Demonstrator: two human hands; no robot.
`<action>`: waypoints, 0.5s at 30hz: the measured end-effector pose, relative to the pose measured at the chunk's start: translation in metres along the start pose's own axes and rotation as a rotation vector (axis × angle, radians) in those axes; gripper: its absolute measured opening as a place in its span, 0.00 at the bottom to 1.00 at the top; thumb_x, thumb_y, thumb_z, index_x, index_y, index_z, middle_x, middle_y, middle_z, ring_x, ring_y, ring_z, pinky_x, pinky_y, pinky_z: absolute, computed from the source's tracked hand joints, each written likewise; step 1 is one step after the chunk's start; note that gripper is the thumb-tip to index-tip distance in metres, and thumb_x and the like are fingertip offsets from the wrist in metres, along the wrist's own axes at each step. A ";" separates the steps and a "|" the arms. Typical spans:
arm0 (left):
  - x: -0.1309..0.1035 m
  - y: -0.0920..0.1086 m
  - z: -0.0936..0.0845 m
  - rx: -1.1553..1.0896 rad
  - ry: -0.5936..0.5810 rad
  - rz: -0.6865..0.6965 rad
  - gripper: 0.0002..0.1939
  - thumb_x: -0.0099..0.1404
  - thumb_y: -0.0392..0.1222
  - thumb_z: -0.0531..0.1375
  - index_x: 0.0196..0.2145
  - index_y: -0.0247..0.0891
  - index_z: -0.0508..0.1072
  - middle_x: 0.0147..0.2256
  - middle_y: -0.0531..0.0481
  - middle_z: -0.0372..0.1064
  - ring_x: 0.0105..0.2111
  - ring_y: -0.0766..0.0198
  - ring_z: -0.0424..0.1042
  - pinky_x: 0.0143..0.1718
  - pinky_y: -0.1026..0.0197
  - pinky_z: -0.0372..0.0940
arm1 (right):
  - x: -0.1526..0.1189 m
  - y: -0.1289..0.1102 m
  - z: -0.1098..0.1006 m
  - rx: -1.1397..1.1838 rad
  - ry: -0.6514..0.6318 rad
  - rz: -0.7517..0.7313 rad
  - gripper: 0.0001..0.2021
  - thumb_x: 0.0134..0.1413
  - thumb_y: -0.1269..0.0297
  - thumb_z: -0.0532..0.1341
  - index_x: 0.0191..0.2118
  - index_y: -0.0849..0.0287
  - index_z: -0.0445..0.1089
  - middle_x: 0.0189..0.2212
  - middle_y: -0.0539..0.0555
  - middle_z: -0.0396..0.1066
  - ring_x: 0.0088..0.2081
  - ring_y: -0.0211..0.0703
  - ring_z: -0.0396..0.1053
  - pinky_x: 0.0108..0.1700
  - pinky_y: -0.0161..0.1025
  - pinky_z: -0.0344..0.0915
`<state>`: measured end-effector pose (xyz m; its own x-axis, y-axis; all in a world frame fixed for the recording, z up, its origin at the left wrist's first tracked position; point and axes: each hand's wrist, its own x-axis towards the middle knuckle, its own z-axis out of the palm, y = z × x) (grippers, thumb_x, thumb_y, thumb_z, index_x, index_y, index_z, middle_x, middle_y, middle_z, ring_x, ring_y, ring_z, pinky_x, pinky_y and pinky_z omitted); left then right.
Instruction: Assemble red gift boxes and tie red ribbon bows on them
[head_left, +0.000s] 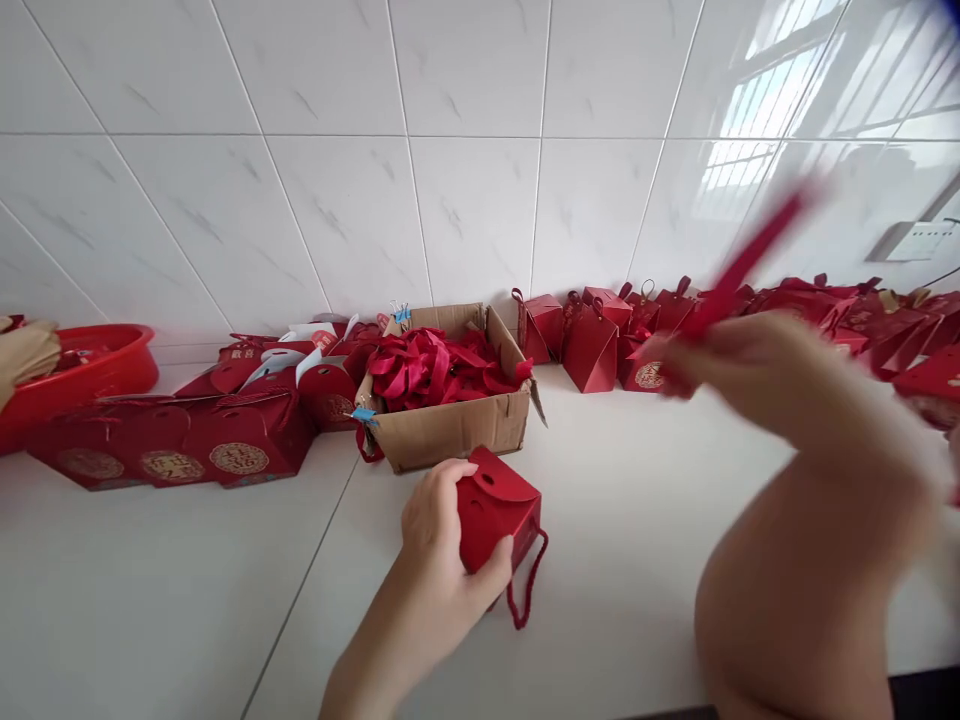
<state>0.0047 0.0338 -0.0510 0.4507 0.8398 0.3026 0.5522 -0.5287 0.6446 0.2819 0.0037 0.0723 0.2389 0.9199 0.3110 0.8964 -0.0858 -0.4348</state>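
Note:
My left hand (442, 540) is closed around a small red gift box (499, 505) with a rounded flap and a twisted cord handle (531, 590) hanging at its right side. Raised at the right, my right hand (705, 360) is blurred by motion and grips a red ribbon (757, 250) that sticks up and to the right. Just behind the gift box stands an open cardboard box (450, 430) with blue-handled binder clips on its edges. Loose red ribbons (427, 368) fill it.
Red boxes with gold emblems (240, 457) stand at the left, beside a red plastic basin (120, 365). More red boxes (592, 345) line the tiled wall to the right. A white socket (919, 242) is on the wall at far right.

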 end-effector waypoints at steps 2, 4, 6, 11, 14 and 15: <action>-0.001 -0.003 -0.008 -0.037 -0.026 -0.046 0.22 0.65 0.44 0.55 0.54 0.49 0.51 0.59 0.44 0.52 0.59 0.52 0.56 0.57 0.45 0.59 | 0.012 -0.012 0.014 -0.035 -0.337 0.004 0.21 0.55 0.50 0.59 0.19 0.61 0.68 0.20 0.51 0.67 0.23 0.38 0.65 0.26 0.37 0.60; 0.000 -0.003 -0.013 -0.071 0.029 -0.072 0.22 0.65 0.47 0.55 0.55 0.50 0.52 0.61 0.45 0.49 0.62 0.52 0.52 0.59 0.45 0.56 | 0.022 -0.025 0.028 -0.050 -0.535 -0.059 0.21 0.51 0.49 0.61 0.18 0.59 0.65 0.19 0.49 0.63 0.21 0.35 0.59 0.23 0.36 0.52; 0.003 0.003 -0.015 -0.101 0.103 -0.088 0.24 0.66 0.50 0.55 0.56 0.51 0.53 0.62 0.47 0.50 0.63 0.53 0.50 0.60 0.45 0.54 | 0.026 -0.037 0.040 -0.042 -0.586 -0.174 0.21 0.47 0.49 0.63 0.17 0.59 0.61 0.19 0.48 0.57 0.21 0.33 0.53 0.21 0.36 0.46; 0.017 0.024 -0.026 -0.120 0.107 -0.038 0.20 0.64 0.52 0.57 0.52 0.50 0.61 0.55 0.49 0.61 0.59 0.55 0.58 0.59 0.48 0.56 | 0.021 -0.055 0.050 0.018 -0.768 -0.374 0.20 0.47 0.56 0.63 0.16 0.60 0.55 0.20 0.47 0.53 0.21 0.32 0.50 0.21 0.36 0.44; 0.024 0.032 -0.038 -0.225 0.180 -0.063 0.21 0.63 0.53 0.58 0.52 0.48 0.62 0.46 0.49 0.69 0.51 0.57 0.68 0.54 0.51 0.61 | 0.019 -0.056 0.049 -0.016 -0.794 -0.332 0.22 0.46 0.56 0.63 0.15 0.60 0.51 0.18 0.46 0.53 0.19 0.31 0.50 0.20 0.36 0.43; 0.026 0.034 -0.041 -0.281 0.203 -0.081 0.23 0.62 0.53 0.59 0.53 0.47 0.62 0.43 0.49 0.71 0.48 0.57 0.70 0.53 0.52 0.63 | 0.019 -0.055 0.049 -0.034 -0.792 -0.313 0.22 0.45 0.56 0.63 0.15 0.60 0.51 0.18 0.46 0.53 0.19 0.31 0.50 0.19 0.36 0.43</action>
<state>0.0062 0.0428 0.0072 0.2495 0.8998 0.3579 0.3535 -0.4287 0.8314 0.2188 0.0449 0.0611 -0.3422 0.8983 -0.2756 0.8915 0.2177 -0.3973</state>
